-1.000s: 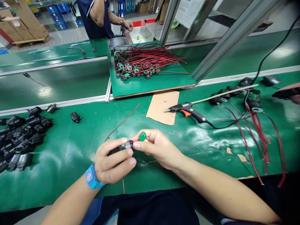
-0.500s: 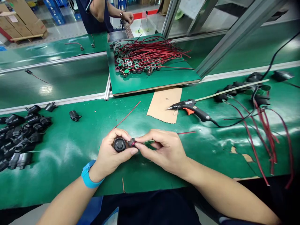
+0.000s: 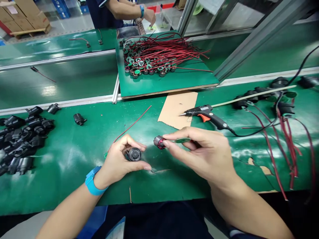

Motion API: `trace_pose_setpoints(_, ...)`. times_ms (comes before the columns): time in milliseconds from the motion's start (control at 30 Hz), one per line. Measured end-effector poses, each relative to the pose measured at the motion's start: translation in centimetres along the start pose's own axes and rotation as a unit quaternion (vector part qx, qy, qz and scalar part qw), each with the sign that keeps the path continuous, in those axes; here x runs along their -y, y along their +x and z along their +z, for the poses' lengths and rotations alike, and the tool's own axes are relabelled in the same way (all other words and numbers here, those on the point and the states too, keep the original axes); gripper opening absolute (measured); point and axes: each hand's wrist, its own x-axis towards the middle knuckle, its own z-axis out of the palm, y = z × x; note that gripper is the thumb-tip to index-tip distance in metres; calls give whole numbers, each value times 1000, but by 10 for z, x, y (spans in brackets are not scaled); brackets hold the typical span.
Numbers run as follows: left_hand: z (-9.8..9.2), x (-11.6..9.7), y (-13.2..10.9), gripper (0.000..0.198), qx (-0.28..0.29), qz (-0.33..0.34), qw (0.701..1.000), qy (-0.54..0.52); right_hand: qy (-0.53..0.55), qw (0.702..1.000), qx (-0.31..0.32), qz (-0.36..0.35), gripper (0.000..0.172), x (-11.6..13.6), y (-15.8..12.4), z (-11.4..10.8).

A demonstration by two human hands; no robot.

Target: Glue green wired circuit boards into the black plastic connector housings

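Note:
My left hand (image 3: 121,159), with a blue band at its wrist, holds a round black housing (image 3: 135,154) in its curled fingers; thumb and index tip are apart. To the right, my right hand (image 3: 199,149) pinches a small motor-like part (image 3: 159,142) with dark and magenta sides between thumb and index finger. A green disc (image 3: 183,140) shows against the fingers of my right hand. The two parts are apart. A red wire (image 3: 133,123) runs over the green table behind my left hand.
Black housings (image 3: 22,141) lie piled at the left, one (image 3: 79,119) apart. A glue gun (image 3: 210,117) rests near cardboard (image 3: 174,108). Wired parts (image 3: 286,109) are at the right, more on a raised board (image 3: 159,86). A person's arm (image 3: 127,10) shows beyond.
My right hand has moved right and slightly up with the motor-like part, away from my left hand. The left thumb and index finger have spread. The other person's hand has moved right.

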Motion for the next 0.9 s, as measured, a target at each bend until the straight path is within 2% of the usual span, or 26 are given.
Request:
trace_pose_setpoints(133,-1,4,2,43,55,-8,998,32,35,997,59,23,5,0,1,-4)
trace_pose_setpoints(333,1,4,0,43,61,-57,996,2,95,984,146,45,5,0,3,1)
trace_pose_setpoints(433,1,3,0,41,80,-53,995,24,94,977,187,33,6,1,3,5)
trace_pose_setpoints(567,-2,1,1,37,109,-22,988,110,58,969,241,19,10,-1,4,6)
trace_pose_setpoints(700,-5,1,2,36,134,-15,979,155,72,963,258,18,23,-6,8,3)
trace_pose_setpoints(800,-7,3,3,35,147,-23,976,159,68,963,259,-1,23,-9,9,2)
trace_pose_setpoints(900,-9,3,4,37,135,-15,979,151,50,962,268,-19,22,-10,9,-1)
